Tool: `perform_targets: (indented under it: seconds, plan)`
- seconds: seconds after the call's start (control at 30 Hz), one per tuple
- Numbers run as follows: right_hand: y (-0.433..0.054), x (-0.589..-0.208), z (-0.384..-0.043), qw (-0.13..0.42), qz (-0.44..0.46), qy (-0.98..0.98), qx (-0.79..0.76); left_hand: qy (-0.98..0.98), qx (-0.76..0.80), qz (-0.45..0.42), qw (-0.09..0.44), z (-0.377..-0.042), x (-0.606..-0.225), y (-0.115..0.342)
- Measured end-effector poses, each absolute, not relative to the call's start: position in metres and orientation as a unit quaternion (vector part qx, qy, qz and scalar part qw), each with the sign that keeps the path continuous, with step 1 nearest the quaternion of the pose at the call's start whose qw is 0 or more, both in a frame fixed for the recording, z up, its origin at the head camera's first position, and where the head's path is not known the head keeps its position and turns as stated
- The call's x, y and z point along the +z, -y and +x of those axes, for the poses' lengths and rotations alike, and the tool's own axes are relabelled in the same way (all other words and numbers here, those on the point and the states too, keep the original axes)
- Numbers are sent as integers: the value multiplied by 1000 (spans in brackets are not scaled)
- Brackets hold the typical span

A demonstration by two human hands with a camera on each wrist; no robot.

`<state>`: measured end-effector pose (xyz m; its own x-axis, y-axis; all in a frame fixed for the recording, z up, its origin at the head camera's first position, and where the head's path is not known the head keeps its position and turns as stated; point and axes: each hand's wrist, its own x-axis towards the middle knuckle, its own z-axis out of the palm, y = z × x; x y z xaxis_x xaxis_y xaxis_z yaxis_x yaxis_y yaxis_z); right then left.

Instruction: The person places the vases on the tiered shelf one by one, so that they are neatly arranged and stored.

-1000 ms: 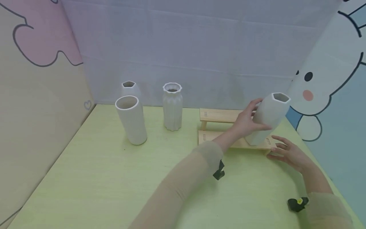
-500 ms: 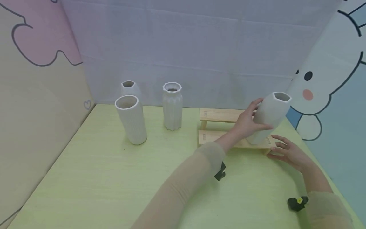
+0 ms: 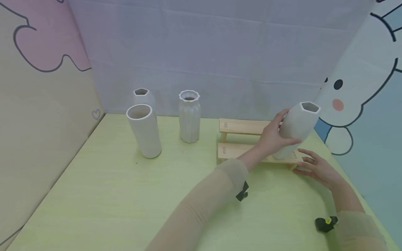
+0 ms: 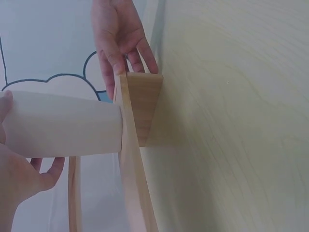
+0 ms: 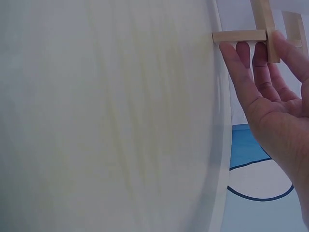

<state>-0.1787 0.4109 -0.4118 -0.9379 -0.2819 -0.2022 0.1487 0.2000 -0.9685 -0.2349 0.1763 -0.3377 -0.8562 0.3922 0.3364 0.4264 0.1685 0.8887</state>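
Observation:
My left hand [image 3: 272, 136] grips a white vase [image 3: 297, 122] with an angular, many-sided mouth. In the left wrist view, the base of this vase [image 4: 65, 126] is against the lower board of a two-tier wooden stand [image 3: 230, 150]. My right hand [image 3: 318, 170] holds the near right end of the stand. The right wrist view shows its fingers [image 5: 241, 79] spread around the board's end and the supporting leg. Part of the upper board is hidden behind my left hand and the vase.
At left stand a ribbed cylindrical vase [image 3: 146, 134], an angular-mouthed vase [image 3: 142, 97] partly hidden behind it, and a fluted vase [image 3: 190, 120] with a scalloped rim. All are white on the pale green table [image 3: 103, 195]. A cloth wall [image 3: 204, 52] rises behind.
My left hand and the vase have shifted very slightly to the right along the lower board. My right hand stays at the stand's end.

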Motion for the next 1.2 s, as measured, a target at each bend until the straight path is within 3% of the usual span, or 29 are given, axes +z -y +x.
perform_targets:
  seconds: [0.47, 1.2]
  plan:
    - [-411, -413, -180, 170, -48, -757, -629, 777, -563, -282, -11, -230, -334, -159]
    - [-412, -412, -181, 170, -32, -783, -597, 784, -537, -309, -34, -214, -323, -79]
